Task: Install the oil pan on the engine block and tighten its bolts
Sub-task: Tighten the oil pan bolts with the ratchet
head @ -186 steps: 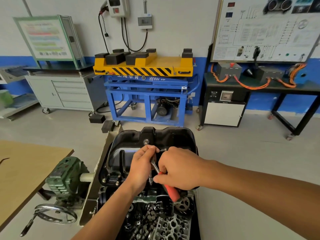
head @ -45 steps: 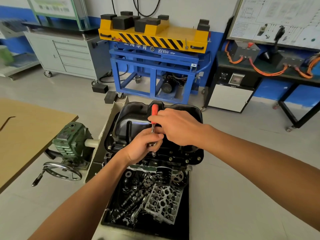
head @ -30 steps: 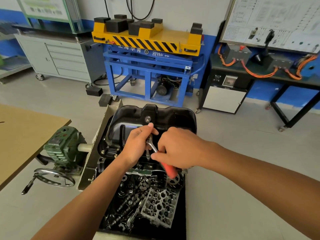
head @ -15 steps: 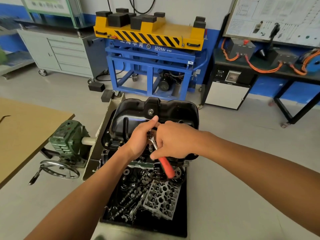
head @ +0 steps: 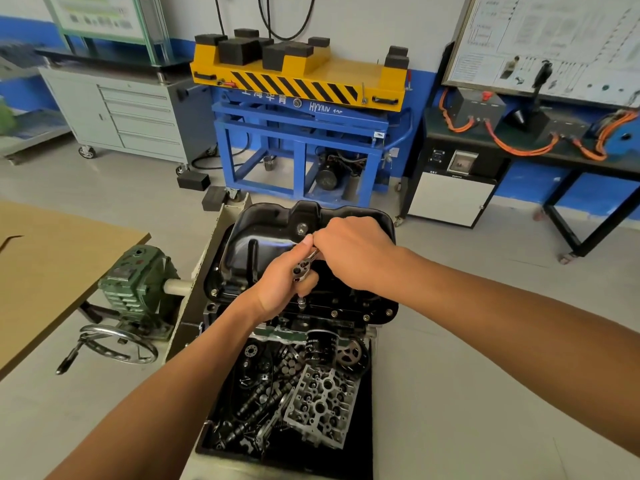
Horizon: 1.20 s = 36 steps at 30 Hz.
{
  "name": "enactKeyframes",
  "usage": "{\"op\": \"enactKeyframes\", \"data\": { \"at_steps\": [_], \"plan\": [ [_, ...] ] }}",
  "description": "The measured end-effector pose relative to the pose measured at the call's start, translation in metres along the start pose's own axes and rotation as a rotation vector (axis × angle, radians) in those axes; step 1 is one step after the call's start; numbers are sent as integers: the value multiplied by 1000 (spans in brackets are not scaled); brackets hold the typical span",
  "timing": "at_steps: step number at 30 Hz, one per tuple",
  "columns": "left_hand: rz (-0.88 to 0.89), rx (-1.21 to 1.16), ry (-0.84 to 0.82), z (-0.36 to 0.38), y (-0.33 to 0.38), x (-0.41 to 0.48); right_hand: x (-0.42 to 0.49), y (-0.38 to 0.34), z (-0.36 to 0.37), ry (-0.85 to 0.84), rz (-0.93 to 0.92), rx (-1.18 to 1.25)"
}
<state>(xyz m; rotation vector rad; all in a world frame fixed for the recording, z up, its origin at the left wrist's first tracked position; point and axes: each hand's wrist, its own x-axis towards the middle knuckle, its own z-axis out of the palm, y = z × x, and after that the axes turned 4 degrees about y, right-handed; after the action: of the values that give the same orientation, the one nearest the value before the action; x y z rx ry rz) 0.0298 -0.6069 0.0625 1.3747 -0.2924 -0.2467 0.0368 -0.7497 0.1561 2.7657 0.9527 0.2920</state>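
The black oil pan sits upside up on the engine block, with several bolts along its near flange. My left hand grips the ratchet head and its socket extension, which stands on a bolt at the near flange. My right hand is curled round the ratchet handle, which is hidden under my fingers and points away from me.
A black tray below the engine holds a cylinder head, camshafts and loose parts. The green gearbox with a handwheel is at left beside a wooden table. A blue and yellow lift stand is behind.
My right hand has swung the ratchet handle from pointing toward me round to pointing away over the pan. My left hand stays on the ratchet head.
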Motion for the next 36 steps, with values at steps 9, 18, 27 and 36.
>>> {"op": "enactKeyframes", "data": {
  "at_steps": [9, 18, 27, 36],
  "plan": [
    [-9, -19, -6, -3, -6, 5, 19, 20, 14, 105, -188, 67],
    [18, 43, 302, -7, -11, 6, -5, 32, 16, 51, -137, 101],
    [13, 26, 368, 1, -9, 11, -26, -11, 6, -68, -106, 326],
    [-72, -97, 294, 6, -5, 3, -18, -41, 17, -43, -14, 470]
  ]
}}
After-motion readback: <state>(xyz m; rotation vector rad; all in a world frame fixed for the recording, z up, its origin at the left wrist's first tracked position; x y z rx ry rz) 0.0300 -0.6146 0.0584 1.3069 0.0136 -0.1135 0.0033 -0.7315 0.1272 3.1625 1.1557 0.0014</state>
